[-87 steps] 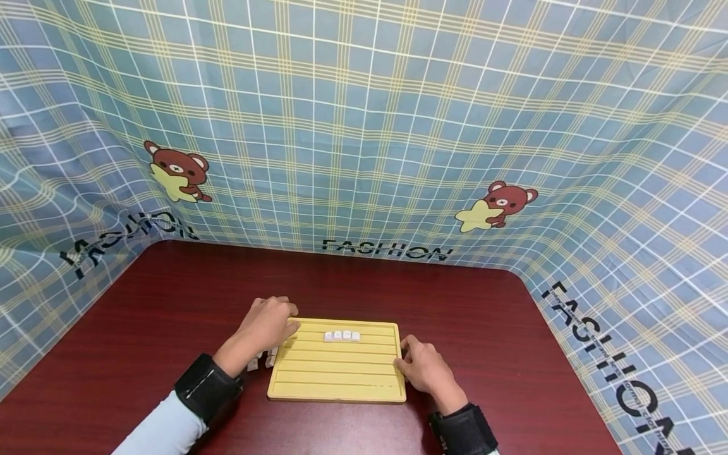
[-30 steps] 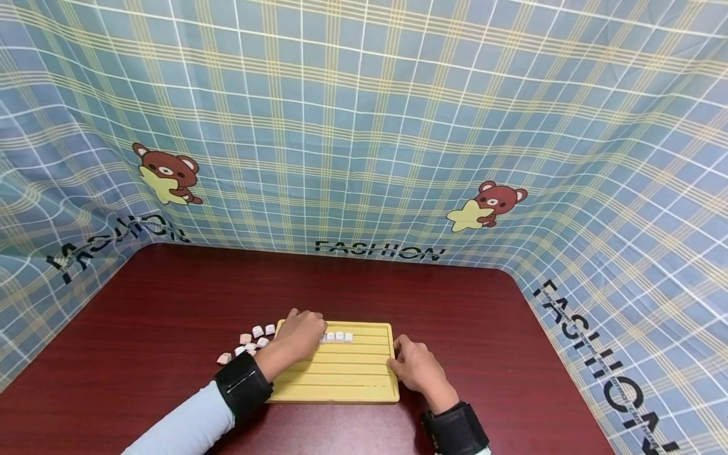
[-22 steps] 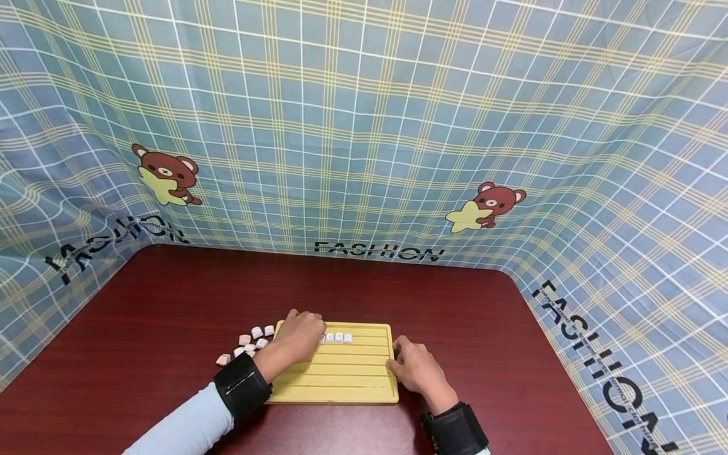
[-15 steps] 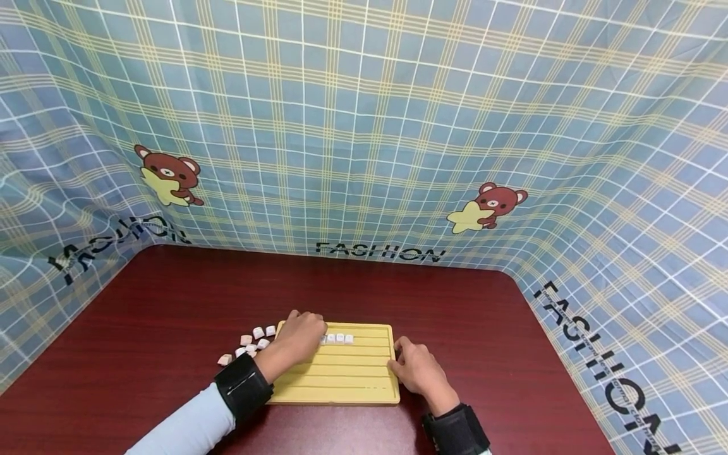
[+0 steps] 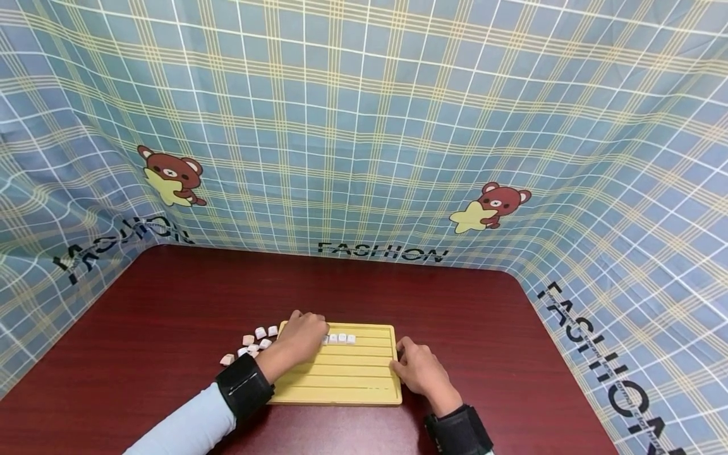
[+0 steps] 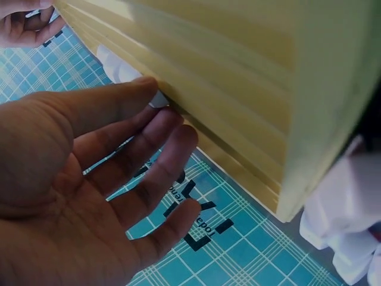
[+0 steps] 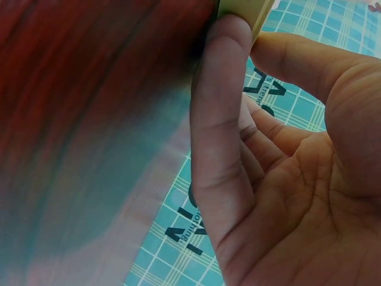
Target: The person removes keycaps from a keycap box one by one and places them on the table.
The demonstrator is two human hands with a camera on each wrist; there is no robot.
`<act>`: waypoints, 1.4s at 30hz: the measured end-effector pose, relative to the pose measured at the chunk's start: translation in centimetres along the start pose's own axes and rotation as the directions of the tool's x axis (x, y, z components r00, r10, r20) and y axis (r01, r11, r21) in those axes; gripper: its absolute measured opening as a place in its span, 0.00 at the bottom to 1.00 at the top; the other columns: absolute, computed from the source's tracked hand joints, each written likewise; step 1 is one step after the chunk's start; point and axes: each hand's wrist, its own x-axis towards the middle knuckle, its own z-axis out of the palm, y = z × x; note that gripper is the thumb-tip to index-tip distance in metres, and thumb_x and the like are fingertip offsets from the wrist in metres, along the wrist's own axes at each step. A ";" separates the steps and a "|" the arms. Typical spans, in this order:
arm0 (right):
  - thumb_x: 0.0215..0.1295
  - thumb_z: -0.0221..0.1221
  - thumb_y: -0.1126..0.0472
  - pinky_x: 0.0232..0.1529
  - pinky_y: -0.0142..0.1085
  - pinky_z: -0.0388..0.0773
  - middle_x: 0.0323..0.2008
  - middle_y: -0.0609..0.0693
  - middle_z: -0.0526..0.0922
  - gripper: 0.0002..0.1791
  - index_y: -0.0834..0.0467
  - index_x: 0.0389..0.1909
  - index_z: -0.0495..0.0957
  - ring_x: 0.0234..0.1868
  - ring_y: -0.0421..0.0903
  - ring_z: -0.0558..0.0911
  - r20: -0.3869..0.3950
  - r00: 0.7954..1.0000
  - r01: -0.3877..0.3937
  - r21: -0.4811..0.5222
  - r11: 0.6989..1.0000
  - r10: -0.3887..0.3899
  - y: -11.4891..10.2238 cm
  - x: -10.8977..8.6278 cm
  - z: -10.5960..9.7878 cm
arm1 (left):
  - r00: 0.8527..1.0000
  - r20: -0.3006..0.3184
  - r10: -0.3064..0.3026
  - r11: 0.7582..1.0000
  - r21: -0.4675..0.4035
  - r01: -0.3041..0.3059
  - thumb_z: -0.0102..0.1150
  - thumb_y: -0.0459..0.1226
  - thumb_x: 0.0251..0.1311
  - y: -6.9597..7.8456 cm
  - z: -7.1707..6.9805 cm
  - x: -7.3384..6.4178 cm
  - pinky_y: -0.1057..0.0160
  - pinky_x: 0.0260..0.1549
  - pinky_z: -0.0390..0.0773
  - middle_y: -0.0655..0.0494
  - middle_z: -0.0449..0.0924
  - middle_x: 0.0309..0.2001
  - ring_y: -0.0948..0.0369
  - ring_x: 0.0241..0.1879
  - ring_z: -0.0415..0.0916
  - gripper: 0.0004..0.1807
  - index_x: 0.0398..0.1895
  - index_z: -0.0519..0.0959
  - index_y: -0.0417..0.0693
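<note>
A shallow yellow tray (image 5: 341,379) with long raised ridges lies on the table. A short row of white keycaps (image 5: 342,339) stands along its far groove. My left hand (image 5: 301,336) reaches over the tray's far left part, and in the left wrist view its thumb and a finger pinch a white keycap (image 6: 159,100) at the near end of the row. The other fingers spread loosely below. My right hand (image 5: 422,366) grips the tray's right edge between thumb and fingers; the right wrist view shows the tray's corner (image 7: 241,8) at its fingertips.
Several loose white and beige keycaps (image 5: 248,340) lie on the dark red table (image 5: 188,303) left of the tray, partly behind the left forearm. A blue checked cloth (image 5: 364,158) hangs around the table's back and sides.
Compared with 2.9 seconds ago, my left hand has moved right from the tray's left edge to the row's left end, uncovering loose keycaps. Over the last second both hands stay nearly still.
</note>
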 end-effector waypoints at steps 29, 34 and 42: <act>0.64 0.63 0.57 0.24 0.35 0.69 0.28 0.48 0.79 0.16 0.59 0.49 0.75 0.23 0.40 0.75 -0.021 1.000 0.001 -0.021 1.000 -0.001 0.0 -0.2 -0.2 | 0.981 -0.064 -0.185 0.983 -0.018 0.185 0.66 0.36 0.59 -6.5 -3.4 -3.4 0.48 0.36 0.74 0.54 0.79 0.29 0.55 0.32 0.79 0.02 0.32 0.84 0.47; 0.64 0.63 0.57 0.24 0.35 0.69 0.28 0.48 0.78 0.16 0.58 0.50 0.74 0.23 0.41 0.75 -0.009 1.000 -0.016 -0.008 1.000 0.016 0.0 -0.1 -0.2 | 0.973 -0.058 -0.222 0.975 -0.016 0.221 0.65 0.34 0.57 -7.8 -3.4 -4.5 0.48 0.35 0.73 0.54 0.79 0.29 0.55 0.32 0.79 0.02 0.32 0.84 0.45; 0.65 0.62 0.57 0.24 0.35 0.70 0.28 0.48 0.79 0.16 0.58 0.49 0.74 0.23 0.41 0.75 0.008 1.000 -0.022 -0.010 1.000 0.022 0.1 0.1 -0.1 | 0.961 -0.038 -0.272 0.962 0.004 0.273 0.68 0.34 0.54 -9.7 -3.2 -5.9 0.46 0.35 0.73 0.54 0.78 0.28 0.55 0.31 0.79 0.02 0.29 0.83 0.47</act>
